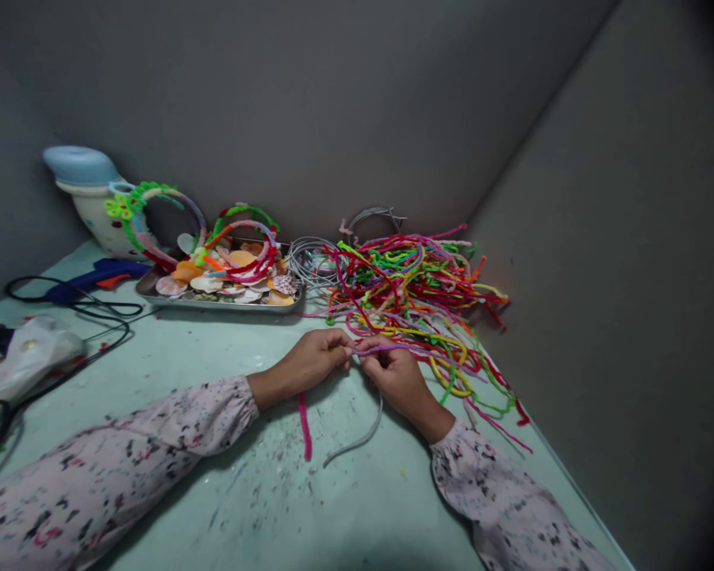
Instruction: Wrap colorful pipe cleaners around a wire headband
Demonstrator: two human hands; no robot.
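My left hand point(316, 361) and my right hand point(400, 382) meet over the table, fingertips almost touching. Both pinch a thin purple pipe cleaner point(386, 347), whose free length runs off to the right over my right fingers. A grey wire point(366, 438) curves down from beneath my right hand to the tabletop; whether its upper end is in my fingers is hidden. Below my left wrist lies a short pink pipe cleaner point(305, 432), its upper end covered by the hand. Just beyond my hands spreads a tangled pile of multicoloured pipe cleaners point(404, 277).
A metal tray point(226, 306) of seashells stands at the back, with pipe-cleaner rings point(201, 218) on it. Coiled grey wire point(312, 262) sits beside it. At left are a blue-lidded container point(98, 210), a blue tool point(89, 279), black cable point(116, 317) and a plastic bag point(41, 349). Walls close the back and right.
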